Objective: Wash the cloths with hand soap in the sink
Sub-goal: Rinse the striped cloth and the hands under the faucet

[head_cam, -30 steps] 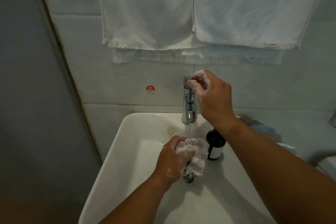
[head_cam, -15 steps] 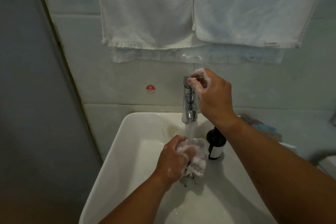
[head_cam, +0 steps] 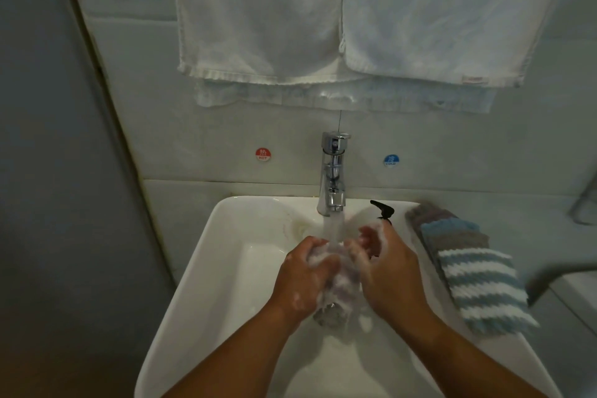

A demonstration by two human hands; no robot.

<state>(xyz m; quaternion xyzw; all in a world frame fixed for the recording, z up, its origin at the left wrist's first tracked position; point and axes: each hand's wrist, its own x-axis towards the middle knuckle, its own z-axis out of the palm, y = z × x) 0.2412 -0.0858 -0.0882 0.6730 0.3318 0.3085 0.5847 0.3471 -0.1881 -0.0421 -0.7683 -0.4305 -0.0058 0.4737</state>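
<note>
L hand (head_cam: 303, 278) and R hand (head_cam: 387, 271) are both curled round one soapy cloth (head_cam: 339, 281), gripping it under the running tap (head_cam: 332, 178) over the middle of the sink (head_cam: 226, 268). 2 white towels (head_cam: 258, 10) hang above. 2 wall marks: red HOT sticker (head_cam: 263, 154), blue COLD sticker (head_cam: 391, 160). Striped cloths (head_cam: 475, 278) are stacked on the R rim, count unclear. Soap bottle (head_cam: 382, 212) is mostly hidden behind the R hand; only the pump shows.

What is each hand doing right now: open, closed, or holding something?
Left hand: grips the soapy cloth.
Right hand: grips the same cloth.
</note>
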